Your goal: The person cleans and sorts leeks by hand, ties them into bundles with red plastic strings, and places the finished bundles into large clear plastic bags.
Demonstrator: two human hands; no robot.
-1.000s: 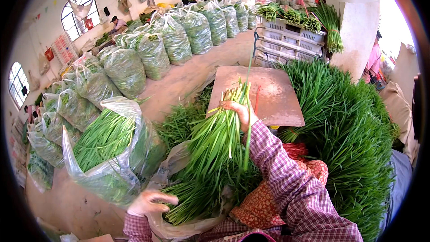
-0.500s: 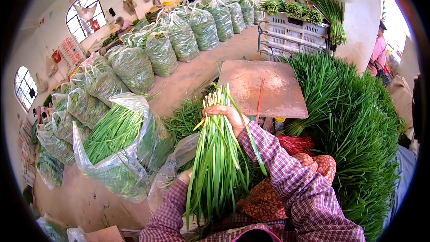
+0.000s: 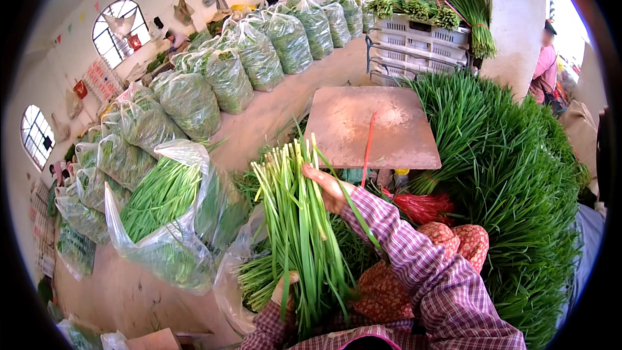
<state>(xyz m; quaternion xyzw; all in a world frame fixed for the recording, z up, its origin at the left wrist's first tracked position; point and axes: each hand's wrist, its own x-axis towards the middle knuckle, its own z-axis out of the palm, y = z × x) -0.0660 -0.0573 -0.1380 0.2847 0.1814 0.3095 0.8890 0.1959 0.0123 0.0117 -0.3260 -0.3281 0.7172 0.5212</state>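
Note:
A loose bunch of garlic chives (image 3: 301,214) stands tilted in front of me, pale cut ends up and green leaves hanging down. My right hand (image 3: 330,191) holds its upper right side, one digit lying along the stalks and the other fingers hidden. Lower down, my left hand (image 3: 285,288) is closed round the leaves on the left side, partly covered by them. More stalks (image 3: 256,279) lie behind my left hand, beside a clear plastic bag (image 3: 233,272). A pile of red ties (image 3: 424,207) lies right of my right hand.
Beyond the bunch stands a low square board (image 3: 372,126) with a red strip (image 3: 370,149) on it. Heaped greens (image 3: 512,201) fill the right side. An open bag of greens (image 3: 165,207) stands left, with filled bags (image 3: 188,104) behind. Stacked crates (image 3: 421,45) stand by a pillar (image 3: 515,32).
The bunch's cut ends have spread and leaned left. My right hand has gone from wrapping the stalks to their right side. My left hand has moved lower, and stalks behind it are now exposed.

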